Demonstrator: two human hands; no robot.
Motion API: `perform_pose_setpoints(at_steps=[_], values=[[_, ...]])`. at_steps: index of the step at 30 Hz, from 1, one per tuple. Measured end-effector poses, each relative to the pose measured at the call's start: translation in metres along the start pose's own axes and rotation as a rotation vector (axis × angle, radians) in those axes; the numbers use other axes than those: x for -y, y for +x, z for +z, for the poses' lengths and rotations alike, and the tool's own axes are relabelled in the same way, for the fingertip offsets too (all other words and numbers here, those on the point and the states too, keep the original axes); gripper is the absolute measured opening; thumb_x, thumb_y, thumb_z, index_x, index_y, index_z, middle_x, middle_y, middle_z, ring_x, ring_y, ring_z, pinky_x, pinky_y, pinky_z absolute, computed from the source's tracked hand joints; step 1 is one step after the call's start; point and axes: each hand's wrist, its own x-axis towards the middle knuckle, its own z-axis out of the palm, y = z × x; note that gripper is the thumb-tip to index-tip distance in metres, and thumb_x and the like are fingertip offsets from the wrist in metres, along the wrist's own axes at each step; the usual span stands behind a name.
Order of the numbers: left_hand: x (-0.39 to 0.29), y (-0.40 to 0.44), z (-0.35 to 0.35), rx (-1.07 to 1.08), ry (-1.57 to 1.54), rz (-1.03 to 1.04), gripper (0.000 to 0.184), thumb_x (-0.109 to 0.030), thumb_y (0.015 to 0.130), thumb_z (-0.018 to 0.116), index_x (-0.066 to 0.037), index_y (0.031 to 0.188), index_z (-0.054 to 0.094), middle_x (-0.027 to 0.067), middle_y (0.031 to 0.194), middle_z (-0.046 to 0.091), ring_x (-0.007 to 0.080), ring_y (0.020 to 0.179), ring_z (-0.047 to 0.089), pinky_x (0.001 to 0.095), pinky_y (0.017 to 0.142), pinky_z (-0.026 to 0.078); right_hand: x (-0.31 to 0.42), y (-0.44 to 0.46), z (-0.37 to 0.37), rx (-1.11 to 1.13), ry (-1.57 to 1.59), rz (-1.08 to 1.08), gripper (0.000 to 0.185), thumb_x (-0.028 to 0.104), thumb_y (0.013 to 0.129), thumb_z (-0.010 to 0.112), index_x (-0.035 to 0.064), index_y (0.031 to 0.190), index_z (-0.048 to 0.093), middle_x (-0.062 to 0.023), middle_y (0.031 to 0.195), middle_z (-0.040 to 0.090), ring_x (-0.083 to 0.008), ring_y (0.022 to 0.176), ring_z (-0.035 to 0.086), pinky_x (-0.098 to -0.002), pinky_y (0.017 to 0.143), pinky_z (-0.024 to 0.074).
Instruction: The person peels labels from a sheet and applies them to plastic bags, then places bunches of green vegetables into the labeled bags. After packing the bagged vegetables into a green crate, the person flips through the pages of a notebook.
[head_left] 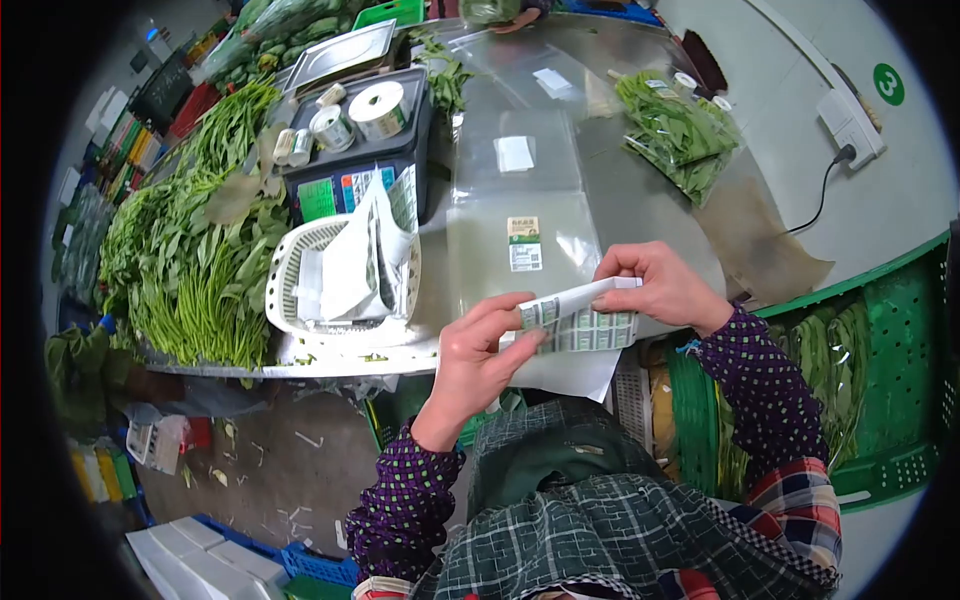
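Note:
Between my two hands is a folded sheet of small green-and-white stickers [590, 330], partly bent over at its top edge. My left hand [475, 358] pinches its left end between thumb and fingers. The right end is gripped by my right hand [665, 290], thumb on the front and fingers curled behind. Just beyond the sheet, a clear plastic bag [480, 225] lies flat on the metal table [640, 215] with a printed label [523, 244] on it. Farther up, another clear bag carries a white paper slip [514, 154].
A white basket [283, 305] with paper sheets stands left of the bags. Behind it is a dark scale [412, 150] bearing label rolls [380, 110]. Leafy greens [190, 250] are piled left; bagged greens [685, 135] lie right. A green crate [900, 370] stands low at right.

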Motion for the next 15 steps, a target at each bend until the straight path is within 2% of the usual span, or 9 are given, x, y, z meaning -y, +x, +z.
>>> perform_pose_setpoints(at_steps=[1,3,5,6,8,9,12,13,15], values=[[0.004,-0.006,-0.005,0.038,-0.014,-0.033,0.010,-0.004,0.078,0.071,0.000,0.085,0.067,0.0050,0.083,0.066,0.0060,0.054,0.046,0.0232,0.048,0.037,0.000,0.000,0.004,0.064,-0.015,0.017,0.021,0.012,0.079,0.072,-0.0004,0.093,0.063,0.0004,0.078,0.062,-0.0050,0.072,0.055,-0.0219,0.065,0.0436],[0.005,-0.016,-0.012,0.040,-0.016,-0.073,0.009,-0.004,0.078,0.070,0.000,0.084,0.066,0.0052,0.077,0.064,0.0072,0.054,0.047,0.0242,0.048,0.037,-0.002,0.002,0.010,0.145,-0.031,0.032,0.022,0.014,0.080,0.072,-0.0004,0.095,0.064,0.0007,0.076,0.062,-0.0041,0.071,0.054,-0.0215,0.064,0.0431],[0.008,-0.027,-0.014,0.045,-0.021,-0.112,0.008,-0.005,0.078,0.070,0.000,0.083,0.065,0.0053,0.072,0.062,0.0083,0.054,0.048,0.0251,0.049,0.038,-0.006,0.003,0.011,0.299,-0.340,0.130,0.028,0.012,0.080,0.071,-0.0011,0.103,0.064,-0.0048,0.084,0.064,-0.0111,0.075,0.060,-0.0272,0.067,0.0464],[0.011,-0.031,-0.011,0.016,0.026,-0.064,0.008,-0.004,0.078,0.070,0.001,0.082,0.064,0.0064,0.070,0.060,0.0109,0.053,0.048,0.0260,0.049,0.039,-0.006,0.004,0.015,0.307,-0.339,0.133,0.028,0.012,0.080,0.071,-0.0011,0.103,0.064,-0.0048,0.084,0.064,-0.0111,0.075,0.060,-0.0272,0.067,0.0464],[0.013,-0.037,-0.005,-0.005,0.069,-0.024,0.009,-0.004,0.078,0.069,0.001,0.080,0.063,0.0075,0.068,0.058,0.0136,0.052,0.049,0.0270,0.049,0.039,-0.003,0.008,0.026,0.106,-0.504,-0.415,0.034,0.014,0.077,0.072,-0.0002,0.106,0.063,-0.0099,0.088,0.063,-0.0206,0.080,0.061,-0.0323,0.071,0.0471],[0.013,-0.038,-0.001,-0.027,0.109,0.002,0.010,-0.004,0.078,0.069,0.001,0.079,0.061,0.0092,0.067,0.057,0.0170,0.052,0.050,0.0284,0.049,0.040,0.008,0.010,0.033,0.096,-0.506,-0.456,0.032,0.014,0.074,0.072,0.0008,0.102,0.064,-0.0126,0.092,0.062,-0.0291,0.086,0.060,-0.0365,0.074,0.0474],[0.006,-0.041,0.005,-0.029,0.212,0.024,0.012,-0.006,0.077,0.069,0.001,0.077,0.060,0.0118,0.066,0.055,0.0230,0.052,0.052,0.0313,0.050,0.041,0.010,0.019,0.056,0.144,-0.582,-0.595,0.027,0.014,0.073,0.072,0.0012,0.097,0.064,-0.0120,0.089,0.062,-0.0302,0.084,0.060,-0.0370,0.074,0.0481],[0.003,-0.039,0.005,-0.026,0.278,0.026,0.013,-0.007,0.077,0.070,0.000,0.077,0.059,0.0128,0.066,0.055,0.0256,0.053,0.053,0.0328,0.050,0.042,0.005,0.023,0.061,0.086,-0.617,-0.661,0.017,0.015,0.073,0.069,0.0043,0.085,0.064,-0.0108,0.080,0.059,-0.0314,0.079,0.060,-0.0391,0.069,0.0477],[0.006,-0.040,0.006,-0.033,0.263,-0.013,0.014,-0.009,0.076,0.070,0.000,0.076,0.059,0.0132,0.066,0.056,0.0263,0.053,0.054,0.0337,0.050,0.042,0.003,0.022,0.063,0.081,-0.649,-0.667,0.015,0.015,0.073,0.068,0.0051,0.083,0.064,-0.0103,0.078,0.059,-0.0308,0.078,0.060,-0.0394,0.068,0.0477]])
